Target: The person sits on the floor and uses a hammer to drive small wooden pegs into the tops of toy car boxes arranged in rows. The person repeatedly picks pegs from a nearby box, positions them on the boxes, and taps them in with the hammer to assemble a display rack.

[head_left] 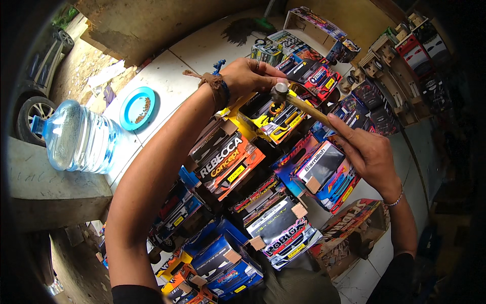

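Observation:
My right hand [365,158] is wrapped round the wooden handle of a hammer [310,109], its index finger stretched along the handle. The hammer's metal head is at the roof of a yellow toy truck [276,129], close to my left fingertips. My left hand [249,77] reaches over the same truck, its fingers bent together at the roof edge. Whatever they pinch, if anything, is too small or hidden. Below stand an orange-and-black toy truck [233,169], a blue-and-red one [326,177] and a white-fronted one [284,238]. A red toy truck [316,78] is just beyond.
More toy trucks, one of them blue [223,268], crowd the tiled floor. An open box of wood scraps [354,238] lies at the near right. Unfinished wooden truck bodies [395,76] line the far right. A water jug [81,137], a blue plate [125,112] and a broom [243,31] are around.

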Demonstrator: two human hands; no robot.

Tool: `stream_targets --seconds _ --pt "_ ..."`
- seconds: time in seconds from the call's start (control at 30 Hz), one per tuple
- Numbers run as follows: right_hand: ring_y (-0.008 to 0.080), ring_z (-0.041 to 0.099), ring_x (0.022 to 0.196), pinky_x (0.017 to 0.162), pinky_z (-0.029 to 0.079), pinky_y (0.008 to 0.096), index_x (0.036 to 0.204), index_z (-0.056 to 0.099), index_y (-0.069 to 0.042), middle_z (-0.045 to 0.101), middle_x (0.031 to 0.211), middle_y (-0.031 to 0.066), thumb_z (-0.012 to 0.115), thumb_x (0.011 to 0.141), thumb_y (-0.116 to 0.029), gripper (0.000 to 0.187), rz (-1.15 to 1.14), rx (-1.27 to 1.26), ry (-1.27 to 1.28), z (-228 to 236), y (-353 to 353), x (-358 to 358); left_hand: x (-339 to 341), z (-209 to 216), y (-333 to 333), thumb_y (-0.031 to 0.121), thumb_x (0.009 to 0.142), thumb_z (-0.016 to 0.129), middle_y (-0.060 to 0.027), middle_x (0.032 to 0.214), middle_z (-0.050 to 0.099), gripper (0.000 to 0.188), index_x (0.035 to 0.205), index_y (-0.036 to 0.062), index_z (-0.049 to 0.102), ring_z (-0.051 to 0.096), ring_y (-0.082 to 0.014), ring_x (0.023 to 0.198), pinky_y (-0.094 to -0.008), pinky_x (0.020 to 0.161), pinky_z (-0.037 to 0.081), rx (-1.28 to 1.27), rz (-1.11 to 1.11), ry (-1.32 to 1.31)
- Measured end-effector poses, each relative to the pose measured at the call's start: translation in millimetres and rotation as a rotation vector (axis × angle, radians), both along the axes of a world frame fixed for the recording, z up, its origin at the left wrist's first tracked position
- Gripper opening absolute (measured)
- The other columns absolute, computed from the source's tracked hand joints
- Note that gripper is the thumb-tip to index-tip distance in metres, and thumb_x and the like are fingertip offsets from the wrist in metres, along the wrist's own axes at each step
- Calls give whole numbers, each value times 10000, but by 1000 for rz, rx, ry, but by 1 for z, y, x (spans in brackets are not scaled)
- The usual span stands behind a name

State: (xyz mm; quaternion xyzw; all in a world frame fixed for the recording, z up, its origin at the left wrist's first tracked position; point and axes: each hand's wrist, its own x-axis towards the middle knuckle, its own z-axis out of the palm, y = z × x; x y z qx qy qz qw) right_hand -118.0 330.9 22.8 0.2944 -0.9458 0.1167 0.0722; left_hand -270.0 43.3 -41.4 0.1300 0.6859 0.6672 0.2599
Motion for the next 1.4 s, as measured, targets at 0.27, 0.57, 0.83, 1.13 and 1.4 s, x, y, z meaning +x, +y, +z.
stream_targets --seconds 0.27,0.57,0.83,1.13,1.4 --pt "242 594 638 598 469 349 1434 543 -182 614 836 139 648 928 -101 523 -40 60 56 -2 4 6 8 3 -5 249 943 710 4 964 681 205 1046 72 704 602 -59 857 -189 777 472 -69 -3 55" --pt "60 496 657 608 420 197 1476 328 -22 563 845 13 597 974 -133 580 -418 -868 273 36 90 141 -15 8 -11 242 977 663 1 1163 664 401 1332 65 605 609 -56 1016 -214 907 492 -122 -99 -13" --pt "8 420 532 485 391 198 1040 599 15 474 641 -41 495 1029 -452 478 -680 -1039 -353 45 134 255 -7 29 -19 360 977 653 -14 1257 636 472 1352 83 574 595 -108 1147 -273 1016 466 -294 -103 7" --pt "416 653 744 702 527 484 1107 665 -64 665 792 217 711 875 -385 399 -1046 -27 -607 -120 105 340 8 39 -25 417 954 671 -56 1296 625 580 1396 72 525 591 -143 1180 -316 1020 469 -405 -82 38" --pt "418 650 794 702 505 502 986 693 -63 667 799 227 708 861 -353 316 -1006 -150 -621 -168 107 340 33 65 -25 462 941 670 -94 1391 559 617 1427 120 505 531 -220 1272 -418 1031 431 -564 3 259"
